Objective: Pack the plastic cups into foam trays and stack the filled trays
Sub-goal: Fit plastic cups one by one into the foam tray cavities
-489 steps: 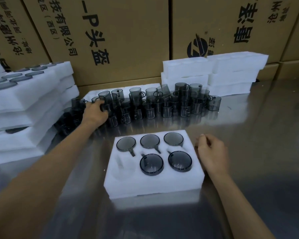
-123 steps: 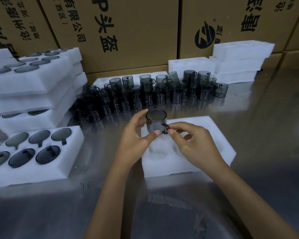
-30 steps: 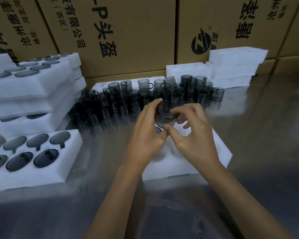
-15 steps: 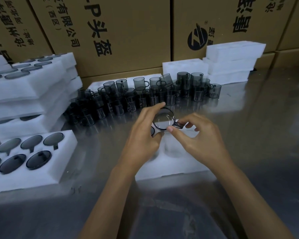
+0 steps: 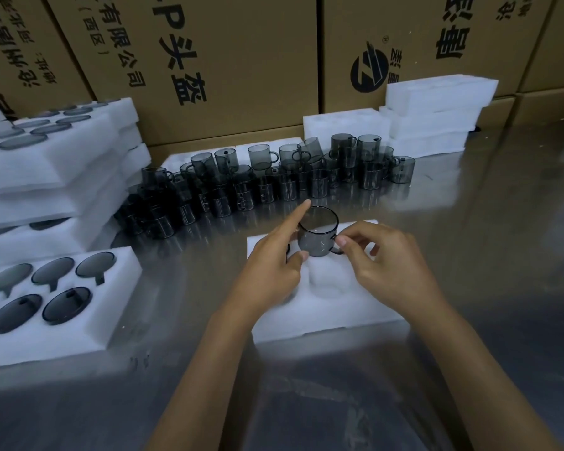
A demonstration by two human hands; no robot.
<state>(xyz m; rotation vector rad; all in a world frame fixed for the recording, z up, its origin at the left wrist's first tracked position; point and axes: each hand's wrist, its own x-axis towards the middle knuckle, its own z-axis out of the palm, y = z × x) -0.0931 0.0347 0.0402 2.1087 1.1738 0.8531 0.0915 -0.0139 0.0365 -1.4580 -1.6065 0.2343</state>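
Observation:
A smoky grey plastic cup (image 5: 318,237) with a handle is upright over the back row of a white foam tray (image 5: 332,307) in the middle of the table. My left hand (image 5: 271,271) holds its left side between thumb and forefinger. My right hand (image 5: 385,268) pinches the handle on the cup's right. A dark rim shows in the tray just left of the cup, mostly hidden by my left hand. Several loose grey cups (image 5: 274,180) stand in rows behind the tray.
A filled foam tray (image 5: 118,314) lies at the front left, with a stack of filled trays (image 5: 46,177) behind it. Empty foam trays (image 5: 437,115) are piled at the back right. Cardboard boxes (image 5: 228,60) wall off the back of the shiny metal table (image 5: 485,255).
The cup was tilted with its mouth facing me half a second ago. Now it is turned upright and lowered toward the tray, both hands still on it.

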